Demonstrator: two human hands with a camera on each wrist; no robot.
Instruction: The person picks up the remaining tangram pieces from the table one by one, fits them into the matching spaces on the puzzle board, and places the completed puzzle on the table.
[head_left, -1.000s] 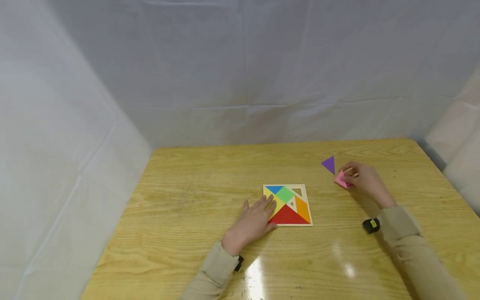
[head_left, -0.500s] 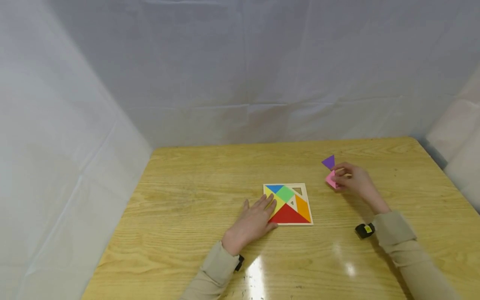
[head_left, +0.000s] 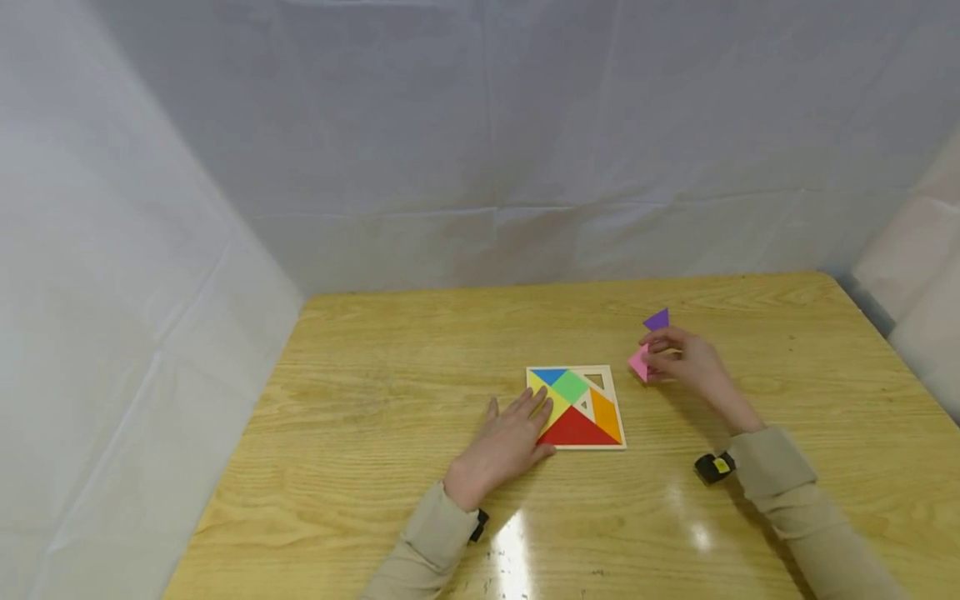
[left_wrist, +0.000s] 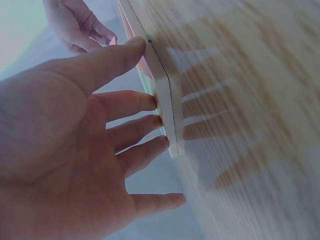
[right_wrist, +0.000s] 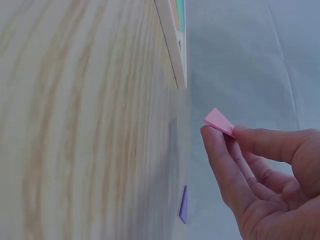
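My left hand (head_left: 501,448) rests with spread, straight fingers on the left side of a square wooden tangram tray (head_left: 618,417). Blue, green, yellow, red and orange pieces lie in the tray; two triangular spots, at its upper right and near its middle, show bare wood with small cutouts. Between thumb and fingertips, my right hand (head_left: 693,367) pinches a pink triangle (head_left: 639,362), held above the table to the right of the tray. The right wrist view shows this pink piece (right_wrist: 219,121) tilted and off the tabletop. A purple triangle (head_left: 657,320) lies behind the right hand, partly covered by it.
The wooden table (head_left: 360,400) extends around the tray, with its far edge near a pale cloth backdrop (head_left: 465,150). Similar cloth hangs at the left and right. A black wrist device (head_left: 714,467) sits by the right cuff.
My right hand has moved left with the pink triangle, closer to the tray, and now covers part of the purple triangle. The left hand has stayed in place.
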